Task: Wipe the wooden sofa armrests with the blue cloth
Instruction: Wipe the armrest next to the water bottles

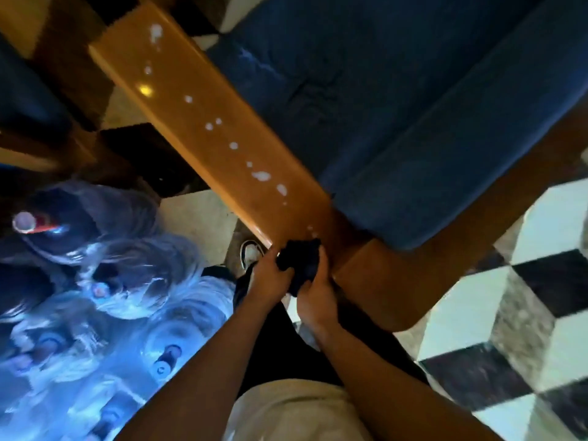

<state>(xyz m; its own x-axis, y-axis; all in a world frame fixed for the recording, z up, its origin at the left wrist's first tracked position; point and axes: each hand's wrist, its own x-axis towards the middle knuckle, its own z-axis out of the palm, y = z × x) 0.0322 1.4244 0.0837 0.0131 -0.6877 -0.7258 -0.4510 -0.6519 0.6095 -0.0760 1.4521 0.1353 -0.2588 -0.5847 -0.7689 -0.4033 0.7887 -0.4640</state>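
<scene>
A long wooden armrest (191, 122) runs from the upper left down to the middle of the head view, dotted with several white foam spots (261, 176) along its top. A dark blue cloth (300, 262), bunched up, sits at the near end of the armrest. My left hand (270, 275) grips its left side and my right hand (313, 297) grips its lower right side. The blue seat cushion (397, 106) lies to the right of the armrest.
Several plastic-wrapped bottles (95, 297) stand on the floor at the left, one with a red cap (25, 222). Black-and-white checkered floor tiles (525, 313) spread at the right. My shoe (251, 251) shows beside the armrest's near end. Another wooden frame part (397, 281) curves under the cushion.
</scene>
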